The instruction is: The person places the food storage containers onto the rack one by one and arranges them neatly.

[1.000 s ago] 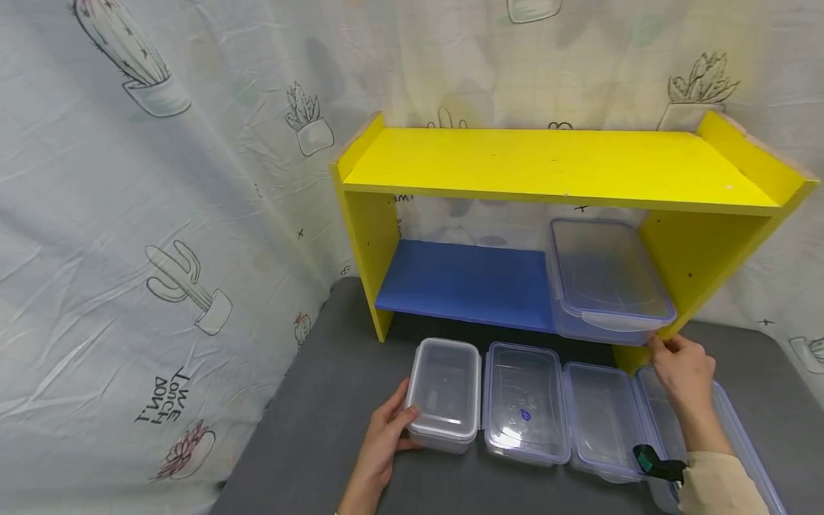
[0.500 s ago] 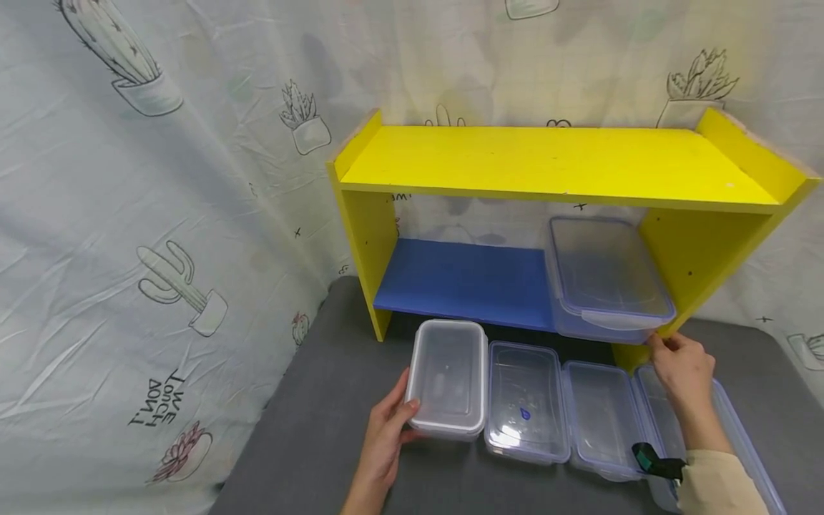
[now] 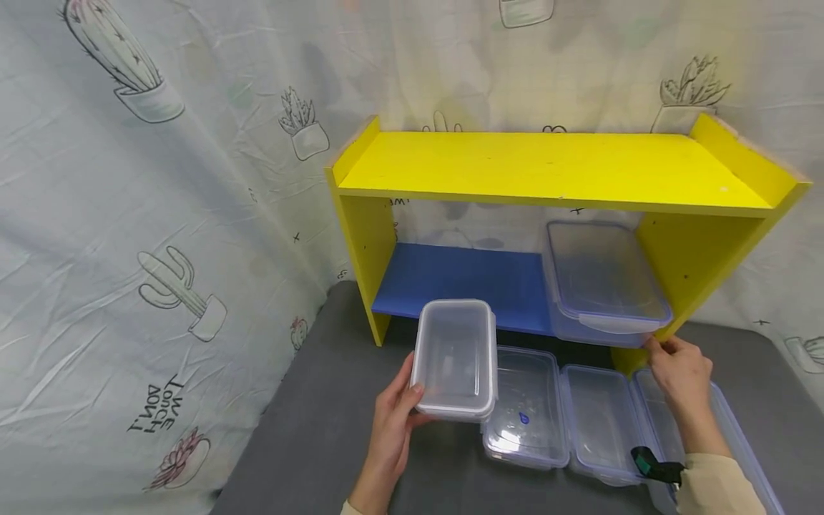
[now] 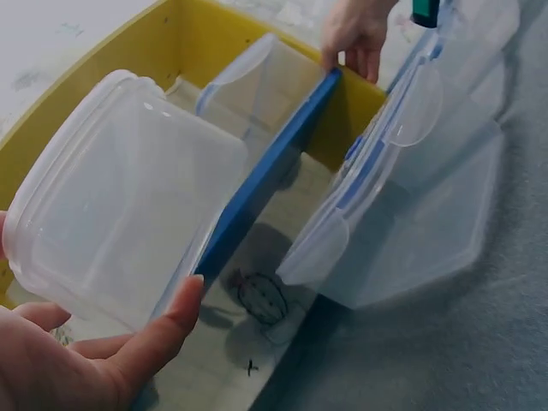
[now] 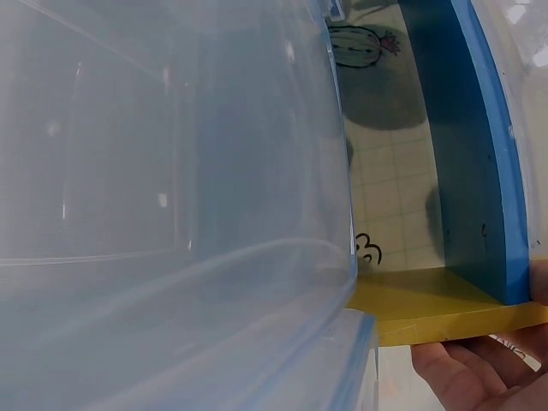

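Note:
My left hand (image 3: 391,422) grips the left side of a clear food container with a white-rimmed lid (image 3: 453,357). It is lifted off the table and tilted, in front of the blue shelf board (image 3: 463,279). In the left wrist view the thumb and fingers hold the container's (image 4: 137,197) end. My right hand (image 3: 681,372) holds the lower right corner of the yellow shelf unit (image 3: 553,168). The right wrist view shows its fingers (image 5: 479,368) at the yellow side panel and the blue board's end. A large lidded container (image 3: 608,268) sits on the board's right part.
On the grey table (image 3: 309,429), a lidded container with a blue mark (image 3: 528,408) and a narrower one (image 3: 600,422) stand in a row. More containers (image 3: 663,400) lie partly under my right forearm. A cactus-print cloth (image 3: 257,214) hangs behind and to the left.
My left hand has raised the white-rimmed container from the row and moved it forward and slightly right, toward the blue board. The right hand stays at the shelf corner.

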{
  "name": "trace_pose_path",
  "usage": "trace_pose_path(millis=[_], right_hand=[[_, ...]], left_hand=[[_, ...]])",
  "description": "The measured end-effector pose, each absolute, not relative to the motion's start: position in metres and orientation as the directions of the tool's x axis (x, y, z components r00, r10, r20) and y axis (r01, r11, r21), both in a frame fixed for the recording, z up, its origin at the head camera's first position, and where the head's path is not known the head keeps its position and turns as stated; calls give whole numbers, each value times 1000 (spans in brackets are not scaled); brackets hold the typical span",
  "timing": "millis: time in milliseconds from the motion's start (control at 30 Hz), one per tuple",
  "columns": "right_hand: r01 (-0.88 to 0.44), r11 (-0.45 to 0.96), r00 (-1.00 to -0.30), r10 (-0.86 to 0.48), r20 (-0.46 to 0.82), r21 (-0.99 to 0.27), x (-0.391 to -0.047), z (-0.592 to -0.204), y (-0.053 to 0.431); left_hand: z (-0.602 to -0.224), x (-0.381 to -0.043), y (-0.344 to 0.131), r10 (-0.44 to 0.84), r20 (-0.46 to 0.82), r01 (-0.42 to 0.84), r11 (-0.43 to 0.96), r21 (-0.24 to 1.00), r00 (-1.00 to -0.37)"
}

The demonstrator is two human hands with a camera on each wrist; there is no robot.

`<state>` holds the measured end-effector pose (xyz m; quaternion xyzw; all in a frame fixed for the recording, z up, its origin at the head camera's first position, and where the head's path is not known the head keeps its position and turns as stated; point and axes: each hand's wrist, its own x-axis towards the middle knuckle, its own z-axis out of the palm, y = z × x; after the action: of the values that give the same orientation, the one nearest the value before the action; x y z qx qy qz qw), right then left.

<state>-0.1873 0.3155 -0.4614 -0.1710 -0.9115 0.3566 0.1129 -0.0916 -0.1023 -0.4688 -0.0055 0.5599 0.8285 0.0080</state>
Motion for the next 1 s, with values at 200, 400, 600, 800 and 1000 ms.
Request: trace_pose_path(millis=[200,400,600,800,1000], right_hand=[[228,691,-916,391,90,-686,-188,-461,315],[219,700,-915,389,106,-679,-190,-464,317],[231,695,-909,403,102,-681,-190,-464,318],[222,699,-916,389,101,-680,-188,-463,315],[228,695,-916,391,92,-681,-188,-463,315]], left_hand=[[-462,-98,-93,23,19,9,-394,919,-1000],[-456,-105,-89,13,28,21,-382,924,-1000],[-451,-115,-86,52,39,20,-322,947,-998],[-449,-127,-80,40,50,37,-277,960,-998],[-444,-141,-75,12,35,31,-240,970,-999]])
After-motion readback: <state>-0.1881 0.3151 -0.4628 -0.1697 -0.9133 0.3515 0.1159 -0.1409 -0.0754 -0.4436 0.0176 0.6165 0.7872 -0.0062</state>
